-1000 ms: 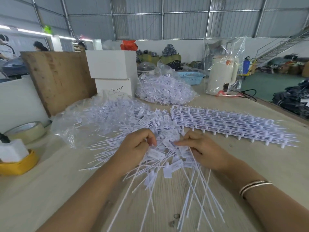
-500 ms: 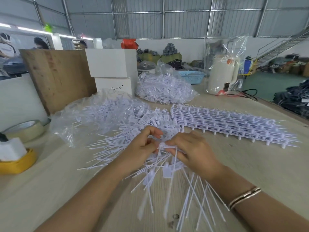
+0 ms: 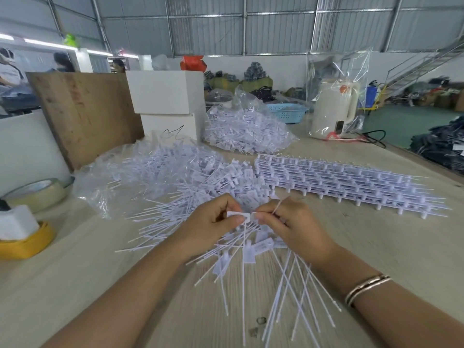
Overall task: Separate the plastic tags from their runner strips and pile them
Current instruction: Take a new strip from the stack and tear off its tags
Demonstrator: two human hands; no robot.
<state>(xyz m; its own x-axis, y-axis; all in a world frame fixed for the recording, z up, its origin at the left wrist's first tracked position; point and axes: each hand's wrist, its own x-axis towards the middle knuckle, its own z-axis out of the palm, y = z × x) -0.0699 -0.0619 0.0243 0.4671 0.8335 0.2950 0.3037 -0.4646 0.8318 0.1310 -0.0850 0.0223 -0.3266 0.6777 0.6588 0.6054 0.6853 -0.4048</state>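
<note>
Yellow tape dispenser (image 3: pixel 23 243) with a white foam block sits far left on the wooden table (image 3: pixel 62 285), tape roll (image 3: pixel 37 193) just behind it, plywood board (image 3: pixel 85 116) leaning further back. Clear bag of loose tags (image 3: pixel 140 172) spills toward centre into the pile of separated tags (image 3: pixel 200 197). Left hand (image 3: pixel 213 226) now lifted off the pile, fingers curled, thumb and forefinger pinching the flat head of a white tag (image 3: pixel 238 216). Right hand (image 3: pixel 291 226) also curled, pinching the adjoining tag head and a thin stem that sticks up past its knuckles. A second ago both hands were low, down among the pile; half a second ago they came together; now they meet thumb to thumb with the piece held between them above the table. Reads as: picked a joined piece, about to snap or twist it apart. Whether it has already parted, cannot tell. Long tails fan out on the table below the hands. Right of centre, unseparated runner strips (image 3: pixel 351 187) lie stacked in rows, so plenty left to do. Second bag of tags (image 3: pixel 246 131) behind, kettle in plastic wrap (image 3: pixel 334 109) far right rear.
</note>
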